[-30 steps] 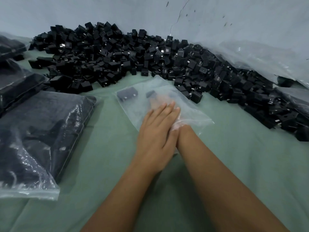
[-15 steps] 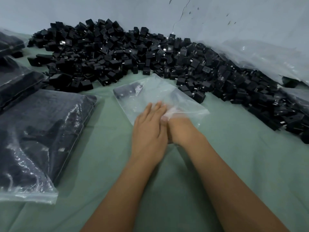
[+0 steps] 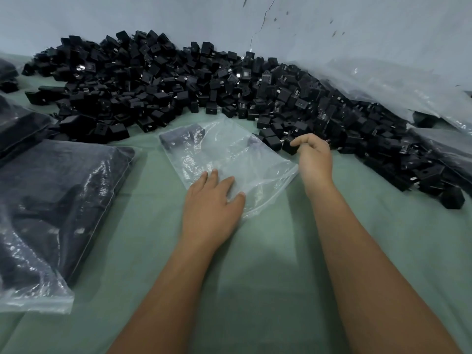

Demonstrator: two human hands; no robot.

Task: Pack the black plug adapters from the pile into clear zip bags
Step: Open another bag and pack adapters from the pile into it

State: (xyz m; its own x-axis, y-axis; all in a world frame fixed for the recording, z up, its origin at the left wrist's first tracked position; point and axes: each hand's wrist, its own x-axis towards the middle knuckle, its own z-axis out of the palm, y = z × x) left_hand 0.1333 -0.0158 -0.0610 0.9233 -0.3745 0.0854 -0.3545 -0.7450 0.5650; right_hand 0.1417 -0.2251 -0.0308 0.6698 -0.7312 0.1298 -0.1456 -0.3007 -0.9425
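Head cam: L hand (image 3: 212, 200) flat on zip bag (image 3: 229, 154) – R hand (image 3: 313, 155) pinches adapter (image 3: 290, 147).

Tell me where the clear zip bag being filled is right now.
In the head view the clear zip bag lies at centre on the green cloth, below the adapter pile, with the left hand on its near corner.

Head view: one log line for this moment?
left hand flat on clear bag | right hand pinching adapter at pile

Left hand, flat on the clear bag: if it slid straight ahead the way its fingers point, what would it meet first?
Probably the black plug adapter already inside the clear plastic zip bag, ahead of the left hand; depth is uncertain.
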